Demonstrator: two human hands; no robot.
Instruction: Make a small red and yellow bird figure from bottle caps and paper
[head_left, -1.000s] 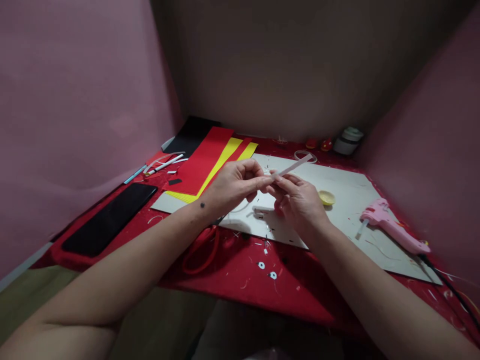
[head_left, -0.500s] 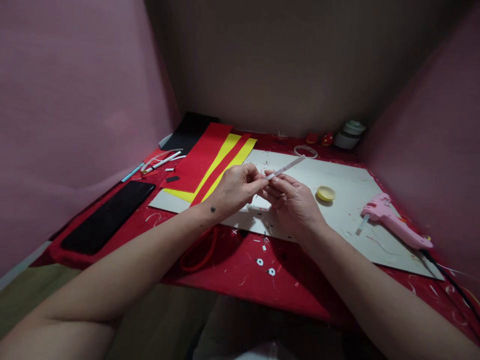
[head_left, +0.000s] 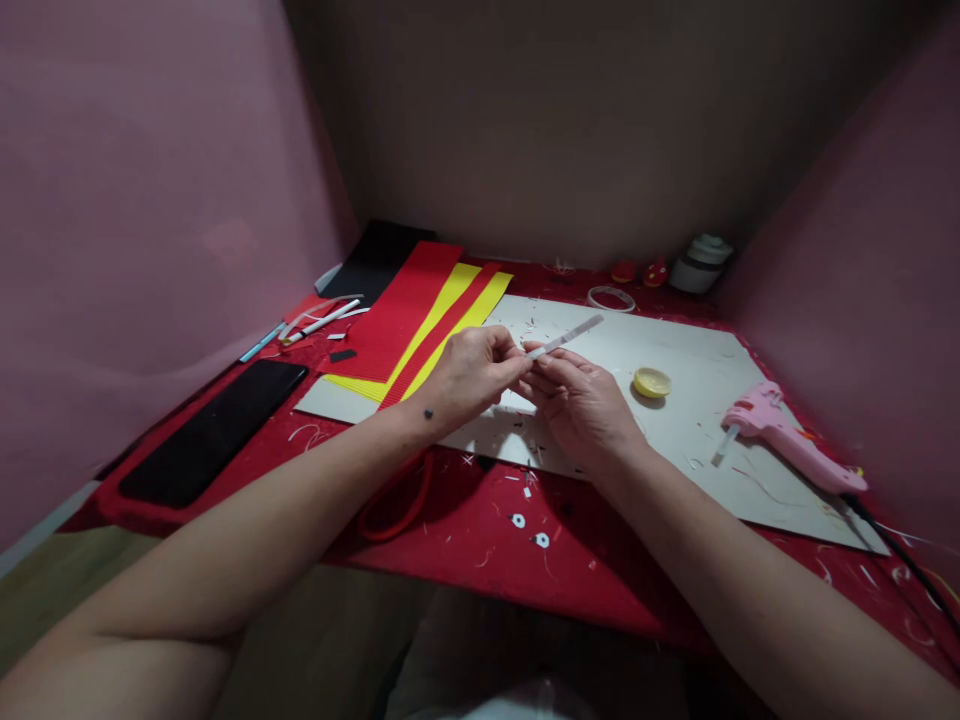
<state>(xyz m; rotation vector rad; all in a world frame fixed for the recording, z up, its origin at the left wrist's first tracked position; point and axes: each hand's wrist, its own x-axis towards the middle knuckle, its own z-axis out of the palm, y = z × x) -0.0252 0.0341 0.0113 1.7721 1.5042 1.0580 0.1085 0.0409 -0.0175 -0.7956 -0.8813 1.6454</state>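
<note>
Between my two hands, above the white board (head_left: 487,437), is a narrow whitish paper strip (head_left: 574,334), its free end pointing up and to the right. My left hand (head_left: 484,368) pinches the strip's lower end with thumb and fingertips. From the right, my right hand (head_left: 581,400) closes its fingers on the same end, touching the left fingertips. The pinched end itself is hidden by the fingers. Right of the hands, a small yellow cup-shaped piece (head_left: 652,383) sits on the board. Two small white paper pieces with dark dots (head_left: 518,521) lie on the red cloth below.
A pink glue gun (head_left: 791,435) with its cord rests on the board's right side. Red corrugated sheet (head_left: 405,310), yellow strips and black sheet lie at left, near a black phone (head_left: 214,432). A grey-white jar (head_left: 700,264) and white ring (head_left: 610,299) stand behind. Scraps are scattered around.
The strip's free end has dipped slightly and shifted a little left. Both hands keep their pinch, and the whole view has moved slightly.
</note>
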